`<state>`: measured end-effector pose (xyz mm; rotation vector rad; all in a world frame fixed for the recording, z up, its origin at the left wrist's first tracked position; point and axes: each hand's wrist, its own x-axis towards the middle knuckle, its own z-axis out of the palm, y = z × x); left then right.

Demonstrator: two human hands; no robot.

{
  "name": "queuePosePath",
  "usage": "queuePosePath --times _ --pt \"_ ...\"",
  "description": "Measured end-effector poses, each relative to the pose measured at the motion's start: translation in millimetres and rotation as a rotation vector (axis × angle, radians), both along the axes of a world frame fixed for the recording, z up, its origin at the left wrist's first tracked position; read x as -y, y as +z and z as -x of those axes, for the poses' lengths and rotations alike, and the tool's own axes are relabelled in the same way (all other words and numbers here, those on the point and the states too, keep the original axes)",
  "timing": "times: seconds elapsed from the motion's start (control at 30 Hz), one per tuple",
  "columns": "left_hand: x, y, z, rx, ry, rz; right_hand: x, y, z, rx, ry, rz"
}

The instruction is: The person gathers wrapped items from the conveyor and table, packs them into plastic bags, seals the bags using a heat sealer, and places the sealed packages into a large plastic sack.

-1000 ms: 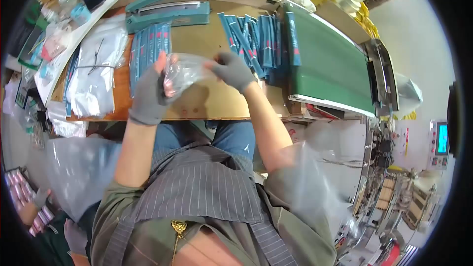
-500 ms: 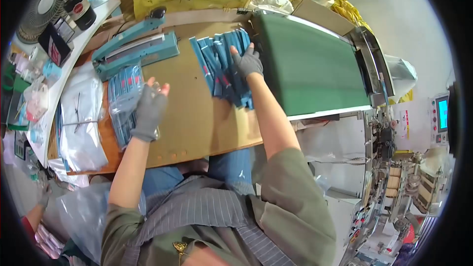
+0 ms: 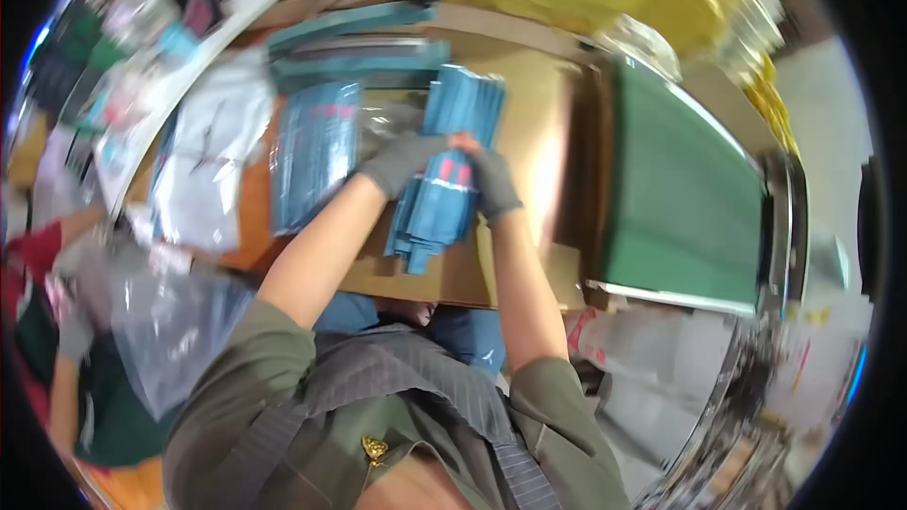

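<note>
A bundle of long, slim blue packets (image 3: 450, 184) with pink marks lies in the middle of the table, gathered into a stack with some lower ends uneven. In a grey fingerless glove, my left hand (image 3: 404, 165) closes on the stack's left side. My right hand (image 3: 491, 179), gloved the same way, grips it from the right, and the fingers of both meet on top. A clear plastic bag (image 3: 385, 121) shows just beyond my left hand. To the left, more blue packets (image 3: 319, 146) lie inside clear plastic.
A teal bag sealer (image 3: 364, 61) stands at the back of the table. Clear bags (image 3: 213, 146) are stacked at left, beside a cluttered white shelf (image 3: 213, 57). A green conveyor belt (image 3: 680, 189) runs at right. A co-worker's gloved hand (image 3: 74, 335) shows at far left.
Both hands have come together round the loose packets, which are now gathered into a stack and moved away from the belt. My left hand has left the bagged packets. The view has shifted.
</note>
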<state>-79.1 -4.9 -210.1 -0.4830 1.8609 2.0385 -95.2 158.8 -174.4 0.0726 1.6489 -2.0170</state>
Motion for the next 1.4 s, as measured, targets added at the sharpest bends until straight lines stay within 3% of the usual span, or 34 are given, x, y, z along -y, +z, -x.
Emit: queuePosePath --times 0.03,0.07,0.13,0.17,0.2,0.23,0.3,0.33,0.4,0.5,0.57,0.6,0.63,0.67,0.7,0.77,0.83,0.93,0.97,1.03,1.07,1.13,1.23,1.27,1.3,1.33,1.4 --pt "-16 47 -15 0.008 0.005 -0.041 6 -7 -5 -0.010 -0.121 0.141" --pt "-14 37 -21 -0.095 0.035 0.094 -4 -12 -2 -0.086 -0.058 -0.043" --pt "-24 90 -51 -0.621 0.146 0.090 -8 8 -16 -0.205 -0.114 0.082" --pt "-23 91 -59 -0.775 0.134 0.088 -7 36 -32 -0.441 -0.143 0.165" --pt "-18 123 -77 -0.709 0.084 0.148 -14 59 -42 -0.446 0.001 0.141" --pt "-18 117 -84 -0.734 0.102 0.025 -27 71 -46 -0.459 0.143 0.114" --pt "-4 108 -92 -0.872 0.047 0.257 -35 82 -42 -0.464 0.397 0.103" --pt "2 109 -99 -0.831 -0.005 0.280 -26 98 -53 -0.496 0.450 0.108" --pt "3 118 -113 -0.739 -0.120 0.250 -2 108 -83 -0.665 0.315 0.159" --pt "-3 115 -135 -0.789 -0.103 0.034 20 116 -121 -0.459 0.085 0.106" --pt "4 112 -154 -0.592 -0.272 -0.167 30 129 -138 -0.455 0.074 0.082" --pt "6 110 -166 -0.598 -0.265 -0.165 37 136 -144 -0.652 0.104 0.082" --pt "4 106 -179 -0.435 -0.257 -0.442 43 142 -150 -0.850 0.134 0.078" --pt "0 102 -194 -0.267 -0.243 -0.717 45 141 -144 -0.712 0.287 0.010" --pt "-3 96 -209 -0.281 -0.236 -0.719 49 138 -137 -0.426 0.531 0.046" --pt "-8 75 -236 -0.249 -0.019 -0.878 56 93 -123 -0.155 0.869 0.239" --pt "11 67 -236 -0.686 0.228 -0.217 65 79 -146 -0.034 0.699 0.376" --pt "86 97 -241 -0.375 0.355 -0.426 72 94 -167 -0.020 0.667 0.385" --pt "89 114 -243 -0.384 0.355 -0.425 75 100 -171 0.023 0.630 0.400" --pt "89 147 -233 -0.812 0.256 -0.461 87 98 -174 0.018 0.683 0.411" --pt "61 145 -226 -0.994 0.275 0.278 87 98 -181 0.013 0.679 0.408" --pt "14 145 -234 -1.104 0.266 1.035 87 98 -187 -0.024 0.603 0.252" --pt "9 153 -262 -1.337 0.222 1.102 47 52 -133 0.045 0.447 0.397" --pt "19 146 -265 -1.032 0.320 0.728 39 42 -123 0.090 0.371 0.471" --pt "21 135 -266 -0.704 0.395 0.359 44 77 -156 0.061 0.167 0.333" --pt "8 117 -264 -0.841 0.459 0.392 41 78 -163 0.045 0.208 0.405" --pt "-11 106 -266 -0.864 0.492 0.401 30 80 -170 0.034 0.242 0.476"
